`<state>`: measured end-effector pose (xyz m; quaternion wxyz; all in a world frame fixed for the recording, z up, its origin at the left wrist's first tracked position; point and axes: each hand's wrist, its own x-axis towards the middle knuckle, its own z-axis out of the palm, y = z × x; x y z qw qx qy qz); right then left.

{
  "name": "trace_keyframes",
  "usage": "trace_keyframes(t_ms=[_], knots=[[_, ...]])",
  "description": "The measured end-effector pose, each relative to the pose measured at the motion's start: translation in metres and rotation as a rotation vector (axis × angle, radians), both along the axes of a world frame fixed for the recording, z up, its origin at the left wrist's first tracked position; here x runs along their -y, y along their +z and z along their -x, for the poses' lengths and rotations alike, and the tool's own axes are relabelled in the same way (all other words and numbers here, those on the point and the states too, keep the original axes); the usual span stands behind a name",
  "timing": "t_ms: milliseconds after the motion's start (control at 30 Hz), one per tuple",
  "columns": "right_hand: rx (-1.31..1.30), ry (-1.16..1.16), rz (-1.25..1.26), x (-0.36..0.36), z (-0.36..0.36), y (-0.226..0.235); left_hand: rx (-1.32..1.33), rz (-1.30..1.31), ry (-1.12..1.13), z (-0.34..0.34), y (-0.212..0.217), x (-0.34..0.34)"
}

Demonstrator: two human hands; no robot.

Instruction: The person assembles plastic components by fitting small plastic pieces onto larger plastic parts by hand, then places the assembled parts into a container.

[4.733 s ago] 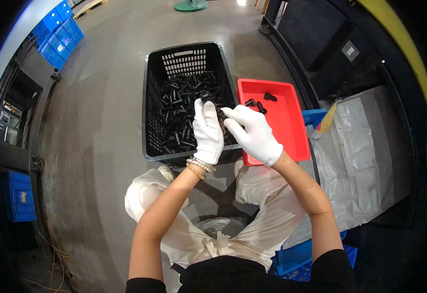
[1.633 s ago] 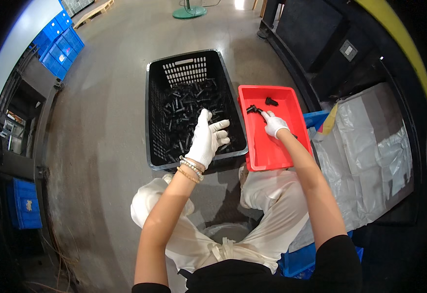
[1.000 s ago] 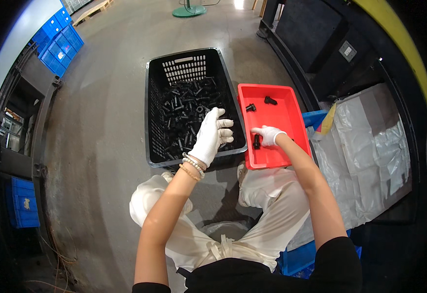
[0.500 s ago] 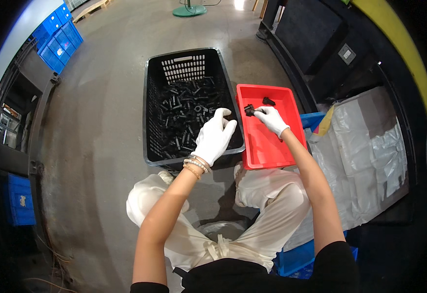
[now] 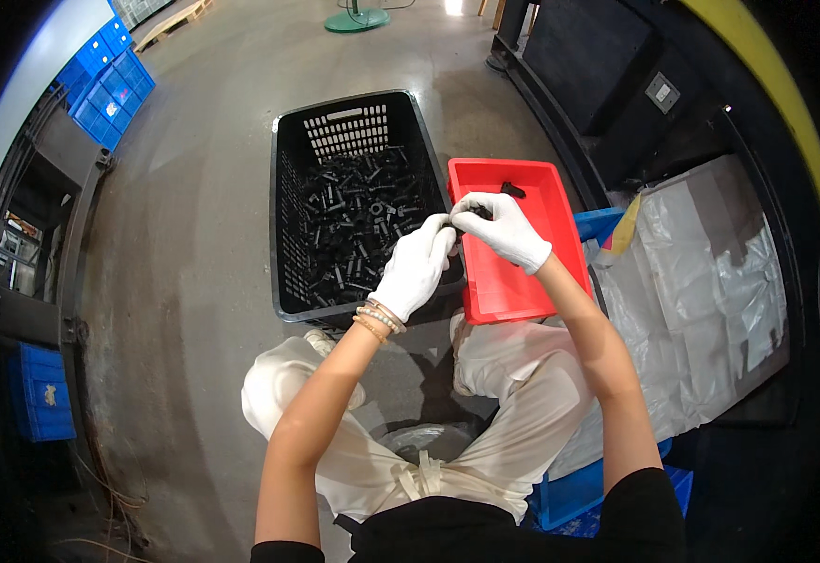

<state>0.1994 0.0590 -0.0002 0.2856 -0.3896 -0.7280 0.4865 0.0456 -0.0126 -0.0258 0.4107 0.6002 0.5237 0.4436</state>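
Observation:
White gloves cover both my hands, which meet fingertip to fingertip over the shared rim of a black crate and a red tray. Small dark parts, like black plastic fittings, show at the fingers of my right hand, which is closed around them. My left hand is closed too, its thumb and fingers pinched against the right fingertips; what it grips is hidden. The black crate holds a heap of black bolt-like parts. Inside the red tray lies a black piece near the far end.
A sheet of grey plastic film covers a surface on the right, beside a dark machine frame. Blue bins are stacked at far left, and another blue bin sits lower. A green round base stands far ahead.
My right hand has moved left and nearer from over the red tray, bringing the black parts to my left hand. My left fingers have closed in to meet it.

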Motion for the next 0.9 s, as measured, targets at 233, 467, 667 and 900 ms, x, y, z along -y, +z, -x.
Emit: trace_keyframes(t_ms=[233,467,667,900], knots=[[-0.027,0.043,0.177,0.012,0.007,0.021,0.335,0.230,-0.149,0.009,-0.019,-0.011],[-0.112,-0.075,0.224,0.019,0.006,0.028,0.835,0.399,-0.164,0.001,0.008,-0.001],[0.030,-0.005,-0.372,0.035,0.016,0.022,0.873,0.116,0.042,0.005,0.013,0.000],[0.082,-0.040,-0.499,0.051,0.027,0.033,0.671,0.121,0.304,0.003,0.014,0.004]])
